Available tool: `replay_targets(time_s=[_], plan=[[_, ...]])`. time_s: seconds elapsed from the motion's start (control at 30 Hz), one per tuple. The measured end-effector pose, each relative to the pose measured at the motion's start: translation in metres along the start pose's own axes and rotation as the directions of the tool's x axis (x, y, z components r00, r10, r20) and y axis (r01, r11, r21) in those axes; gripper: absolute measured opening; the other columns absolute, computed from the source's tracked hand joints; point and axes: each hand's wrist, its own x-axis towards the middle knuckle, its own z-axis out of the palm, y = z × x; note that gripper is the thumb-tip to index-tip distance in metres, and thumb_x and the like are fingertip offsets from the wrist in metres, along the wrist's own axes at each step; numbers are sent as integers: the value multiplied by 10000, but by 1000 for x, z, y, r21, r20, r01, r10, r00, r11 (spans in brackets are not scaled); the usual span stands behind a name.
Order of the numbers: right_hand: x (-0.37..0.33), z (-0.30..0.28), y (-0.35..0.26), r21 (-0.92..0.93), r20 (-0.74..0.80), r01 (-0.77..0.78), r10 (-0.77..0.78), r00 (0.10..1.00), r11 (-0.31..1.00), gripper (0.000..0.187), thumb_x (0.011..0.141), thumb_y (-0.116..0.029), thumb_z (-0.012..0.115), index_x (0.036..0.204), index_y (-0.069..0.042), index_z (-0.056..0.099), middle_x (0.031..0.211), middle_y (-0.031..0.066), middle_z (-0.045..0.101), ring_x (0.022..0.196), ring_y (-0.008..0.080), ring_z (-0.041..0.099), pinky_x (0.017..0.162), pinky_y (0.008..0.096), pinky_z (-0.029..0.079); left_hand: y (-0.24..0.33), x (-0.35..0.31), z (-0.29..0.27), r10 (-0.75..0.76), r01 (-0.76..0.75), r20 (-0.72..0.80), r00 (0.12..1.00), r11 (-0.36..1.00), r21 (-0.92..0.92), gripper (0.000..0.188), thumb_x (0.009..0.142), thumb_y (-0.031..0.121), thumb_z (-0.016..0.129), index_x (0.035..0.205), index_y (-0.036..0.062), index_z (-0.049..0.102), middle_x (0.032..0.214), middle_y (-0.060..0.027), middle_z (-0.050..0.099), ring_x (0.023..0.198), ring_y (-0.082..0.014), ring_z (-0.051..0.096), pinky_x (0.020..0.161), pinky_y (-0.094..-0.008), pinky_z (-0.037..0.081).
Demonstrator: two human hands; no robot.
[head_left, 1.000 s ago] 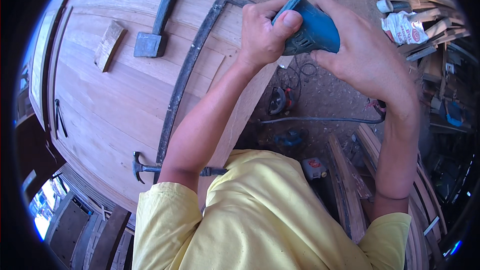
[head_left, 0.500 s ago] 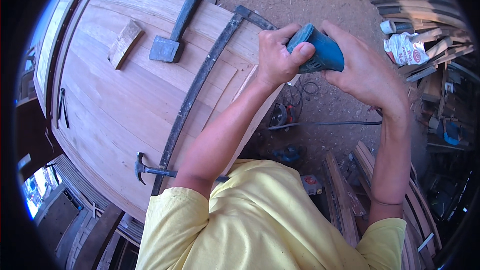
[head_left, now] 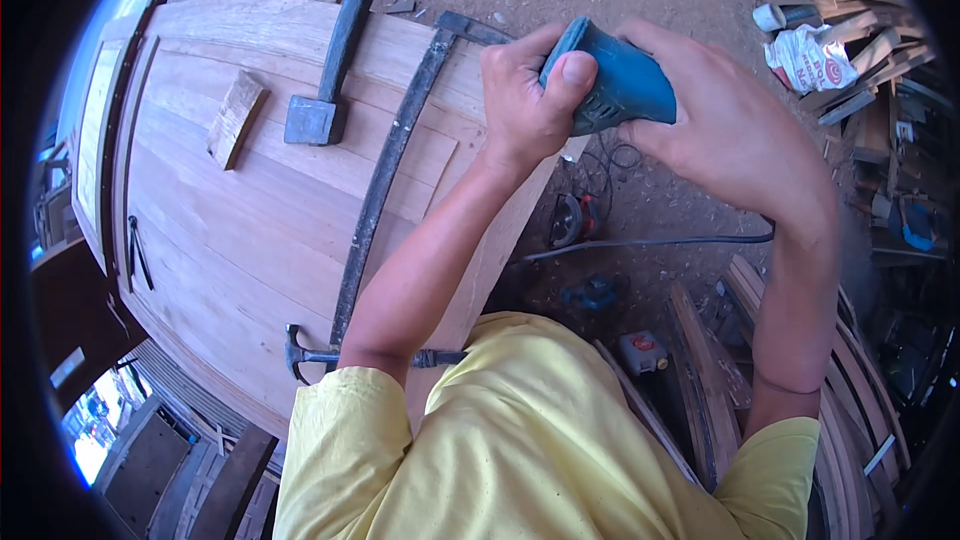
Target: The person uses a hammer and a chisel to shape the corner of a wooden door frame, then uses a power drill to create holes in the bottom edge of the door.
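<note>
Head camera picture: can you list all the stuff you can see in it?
Power tool: one, blue, held up in both hands.
Wooden panel: one, pale wood, big, on the left.
Mallet: one, dark, lying on the panel.
Wood block: one, pale, on the panel left of the mallet.
Long bar clamp: one, black, lying across the panel.
Claw hammer: one, dark, at the panel's near edge.
Cable: one, black, over the dirt ground.
Crumpled bag: one, white and red, upper right.
Planks: several, brown, stacked on the right.
Shirt: one, yellow.
Left hand: gripping the tool.
Right hand: gripping the tool.
</note>
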Motion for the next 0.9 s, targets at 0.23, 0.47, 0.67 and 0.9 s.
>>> replay_targets(time_s=[0.23,0.47,0.67,0.9], plan=[[-41,-21,-3,-49,-241,207,-212,947,977,673,840,-184,824,1456,-45,591,1280,205,682,1184,344,665,1029,416,511,41,18,14,82,-78,113,990,996,-41,822,975,758,529,692,-6,636,557,-33,515,581,-112,495,533,-344,405],[-54,-1,-7,-97,-226,-8,-14,974,995,646,846,-196,825,1425,-11,607,1233,215,703,1139,367,687,1006,429,522,20,0,16,64,-55,130,989,996,-70,823,980,765,497,662,12,588,564,-19,482,594,-109,446,531,-348,362],[-51,-1,-16,8,-138,-97,97,986,995,636,842,-207,829,1403,4,616,1224,240,702,1145,393,685,1002,443,521,20,-5,11,30,-26,149,988,999,-31,817,976,764,496,669,11,579,573,-18,481,607,-111,449,538,-352,366],[-53,8,-4,-81,-232,-5,-14,973,997,669,841,-206,834,1434,-4,598,1226,247,698,1142,393,687,1000,442,524,16,-4,10,24,-20,174,984,999,-25,819,967,767,499,681,5,595,570,-17,484,603,-115,455,541,-350,374]])
